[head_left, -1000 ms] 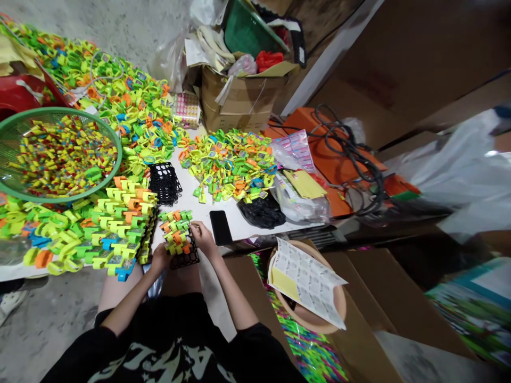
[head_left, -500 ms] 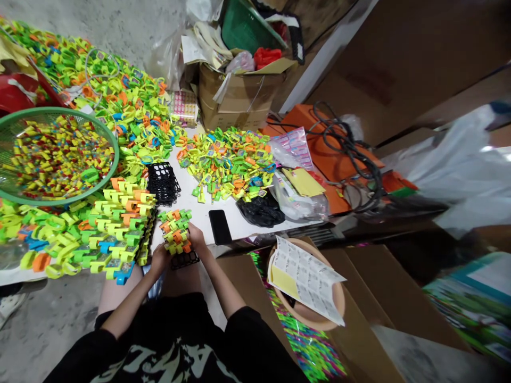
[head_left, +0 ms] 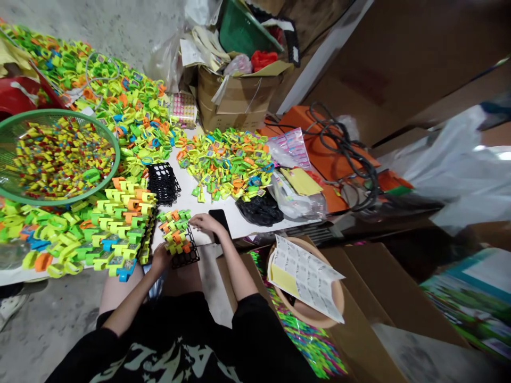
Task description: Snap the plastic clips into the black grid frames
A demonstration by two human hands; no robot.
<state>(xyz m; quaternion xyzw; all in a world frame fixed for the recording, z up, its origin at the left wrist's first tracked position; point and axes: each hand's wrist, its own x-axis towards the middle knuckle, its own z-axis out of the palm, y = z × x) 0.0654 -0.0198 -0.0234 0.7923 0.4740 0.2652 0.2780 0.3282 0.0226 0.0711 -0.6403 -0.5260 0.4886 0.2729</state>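
At the table's front edge, my left hand point(head_left: 161, 259) is closed on the left side of a black plastic grid tray point(head_left: 186, 259). Rows of green, yellow and orange toy watches point(head_left: 175, 227) stand in its upper part, while the lower and right cells show bare. My right hand point(head_left: 205, 222) is just right of the tray's upper corner, fingers loosely stretched left and nothing visible in them. Close by lies a black phone point(head_left: 219, 219). Beyond both hands spreads a heap of loose toy watches point(head_left: 229, 162).
A stack of black grid trays point(head_left: 163, 183) lies behind the held one. To the left stand a filled tray of watches point(head_left: 122, 229) and a green basket point(head_left: 115, 165) of small yellow-red pieces. A cardboard box point(head_left: 235, 101) stands behind; a round tub point(head_left: 337, 303) is lower right.
My right hand has let go of the tray's right side and moved up and right, towards the phone. My left hand stays on the tray, which has barely moved.
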